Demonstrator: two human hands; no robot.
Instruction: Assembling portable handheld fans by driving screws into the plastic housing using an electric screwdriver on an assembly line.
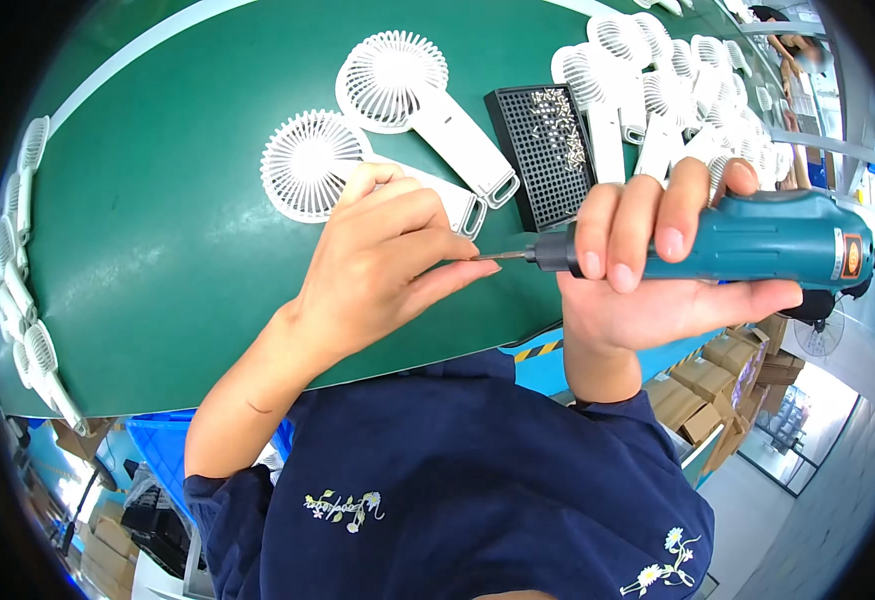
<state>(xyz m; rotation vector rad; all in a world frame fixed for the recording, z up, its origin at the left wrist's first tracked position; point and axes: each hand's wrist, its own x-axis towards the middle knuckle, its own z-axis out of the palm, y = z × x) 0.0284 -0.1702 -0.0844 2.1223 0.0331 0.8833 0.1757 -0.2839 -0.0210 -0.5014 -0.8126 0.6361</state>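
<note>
My right hand [648, 235] is wrapped round a teal electric screwdriver [773, 240], held level with its thin bit [503, 256] pointing left. At the bit's tip, the thumb and forefinger of my left hand [383, 250] are pinched together; whatever sits between them is too small to make out. Beyond that hand, two white handheld fans with round slatted grilles lie on the green table: a nearer fan [308, 165], partly hidden by my fingers, and a farther fan [448, 125]. Right of them stands a black perforated tray [528, 150] with small screws [570, 130] scattered over it.
Several white fans [658, 95] are heaped at the far right of the green table [168, 280]. More fans [33, 290] line its left edge. Cardboard boxes [708, 380] stand on the right below the table, and a blue bin [163, 450] on the left.
</note>
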